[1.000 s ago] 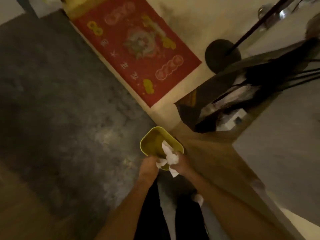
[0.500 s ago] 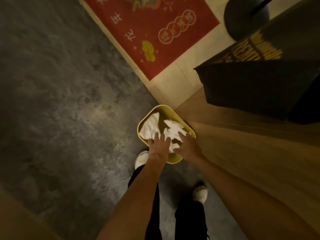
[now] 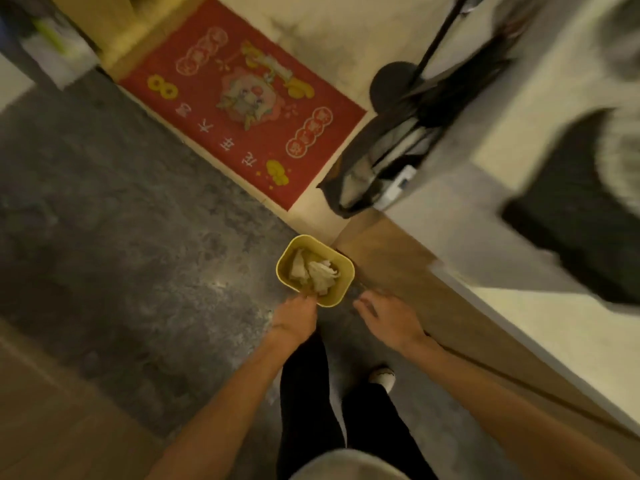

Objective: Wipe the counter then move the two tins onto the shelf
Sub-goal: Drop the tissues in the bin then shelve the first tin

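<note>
— What is lying around you down there?

— I am standing on a mottled dark grey stone-look floor [image 3: 121,237], and a small yellow plastic bin with rounded corners [image 3: 341,291] is sitting on it just ahead of my feet. Crumpled white paper wipes [image 3: 317,271] are lying inside it. Beyond it a red rectangular doormat with gold printed characters [image 3: 242,109] is lying flat on pale tiles. To my right a wood-fronted cabinet with a pale smooth counter top [image 3: 540,327] is running alongside me, and a black open bag with papers in it [image 3: 384,168] is leaning at its far end, next to a round black stand base with a thin pole [image 3: 394,81]. Something dark and blurred is resting on the counter; I cannot tell what it is.

— Are the tins or the shelf showing?

— I am not seeing them from here.

— And your hands?

— Both are hanging palm-down over the floor, arms bare. My left hand [image 3: 296,318] is reaching toward the bin's near rim, fingertips just at it, fingers loosely spread and gripping nothing. My right hand [image 3: 389,320] is hovering just beside the bin, near the cabinet front, fingers apart and empty. My dark trousers and one white shoe [image 3: 382,375] are showing below.
</note>
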A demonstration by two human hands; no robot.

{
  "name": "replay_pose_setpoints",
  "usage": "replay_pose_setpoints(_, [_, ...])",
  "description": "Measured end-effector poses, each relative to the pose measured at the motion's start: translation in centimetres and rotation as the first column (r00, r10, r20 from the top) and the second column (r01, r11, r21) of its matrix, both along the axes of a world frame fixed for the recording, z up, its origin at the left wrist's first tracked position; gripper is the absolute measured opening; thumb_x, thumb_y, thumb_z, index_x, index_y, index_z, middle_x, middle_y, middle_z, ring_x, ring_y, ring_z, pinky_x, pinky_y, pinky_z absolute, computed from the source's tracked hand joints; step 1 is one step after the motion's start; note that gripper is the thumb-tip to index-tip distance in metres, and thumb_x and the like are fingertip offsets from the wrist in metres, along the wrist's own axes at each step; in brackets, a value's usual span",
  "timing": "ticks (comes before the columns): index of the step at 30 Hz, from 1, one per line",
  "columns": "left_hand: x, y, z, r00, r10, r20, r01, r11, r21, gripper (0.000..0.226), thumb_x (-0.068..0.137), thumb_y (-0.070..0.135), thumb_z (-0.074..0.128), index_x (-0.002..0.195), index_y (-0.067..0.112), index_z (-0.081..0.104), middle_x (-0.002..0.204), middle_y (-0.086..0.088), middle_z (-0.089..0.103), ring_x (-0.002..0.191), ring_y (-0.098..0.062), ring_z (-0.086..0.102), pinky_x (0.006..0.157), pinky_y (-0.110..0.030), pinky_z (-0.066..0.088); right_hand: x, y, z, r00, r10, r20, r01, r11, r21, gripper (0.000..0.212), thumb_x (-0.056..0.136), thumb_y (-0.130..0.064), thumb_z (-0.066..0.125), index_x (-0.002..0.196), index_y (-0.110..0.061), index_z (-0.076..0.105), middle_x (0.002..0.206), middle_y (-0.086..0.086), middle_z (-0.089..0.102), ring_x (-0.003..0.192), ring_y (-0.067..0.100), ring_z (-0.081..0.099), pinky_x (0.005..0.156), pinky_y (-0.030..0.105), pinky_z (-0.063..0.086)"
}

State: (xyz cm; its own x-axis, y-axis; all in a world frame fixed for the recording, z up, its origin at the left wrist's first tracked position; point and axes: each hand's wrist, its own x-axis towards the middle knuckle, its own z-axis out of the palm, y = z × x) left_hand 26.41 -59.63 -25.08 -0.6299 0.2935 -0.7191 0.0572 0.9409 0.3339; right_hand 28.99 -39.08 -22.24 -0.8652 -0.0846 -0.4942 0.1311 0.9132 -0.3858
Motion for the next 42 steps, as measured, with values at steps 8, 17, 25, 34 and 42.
replay_pose_setpoints(8, [8.8,14.2,14.7,0.929,-0.329,-0.172,0.349,0.931,0.107,0.031,0.100,0.026,0.043,0.127,0.016,0.053,0.127,-0.011,0.061,0.115,-0.031,0.059,0.095,-0.045,0.050,15.5,13.9,11.7,0.957,-0.217,-0.192,0.204,0.975,-0.084,0.023,0.097,-0.034,0.053,0.111,-0.023,0.069,0.110,-0.002,0.068,0.107,0.019,0.059,0.088,0.031,0.048])
replay_pose_setpoints(17, [16.1,34.1,19.7,0.754,-0.566,-0.333,0.640,0.746,0.184,0.029,0.100,0.029,0.044,0.126,0.027,0.056,0.122,-0.001,0.064,0.106,-0.020,0.062,0.090,-0.036,0.052,34.5,30.4,15.0,0.648,-0.725,-0.235,0.719,0.683,-0.127,0.027,0.099,-0.033,0.054,0.119,-0.021,0.068,0.118,-0.003,0.069,0.115,0.019,0.057,0.098,0.030,0.045])
replay_pose_setpoints(25, [14.1,44.9,19.8,0.810,-0.527,-0.258,0.586,0.737,0.336,0.040,0.101,0.031,0.047,0.141,0.031,0.044,0.135,0.001,0.058,0.118,-0.017,0.057,0.099,-0.031,0.045,38.5,37.7,15.1,0.340,-0.938,-0.073,0.899,0.347,-0.267,0.036,0.100,-0.037,0.053,0.131,-0.021,0.061,0.128,-0.002,0.063,0.117,0.013,0.058,0.093,0.019,0.041])
replay_pose_setpoints(34, [8.0,54.4,20.8,0.924,-0.379,-0.060,0.360,0.803,0.475,0.038,0.104,0.027,0.043,0.141,0.020,0.047,0.134,-0.009,0.057,0.113,-0.020,0.057,0.101,-0.035,0.048,29.2,47.2,18.7,0.230,-0.969,-0.089,0.879,0.246,-0.408,0.027,0.098,-0.046,0.052,0.119,-0.034,0.065,0.115,-0.019,0.063,0.112,0.001,0.059,0.083,0.007,0.040])
replay_pose_setpoints(42, [8.5,63.6,21.6,0.963,-0.254,0.087,0.187,0.868,0.461,0.040,0.103,0.028,0.043,0.139,0.012,0.047,0.136,-0.016,0.055,0.121,-0.030,0.056,0.106,-0.042,0.044,19.8,59.2,24.3,0.323,-0.909,-0.262,0.808,0.409,-0.424,0.035,0.100,-0.035,0.052,0.129,-0.018,0.062,0.103,-0.017,0.062,0.095,0.005,0.060,0.074,0.020,0.047])
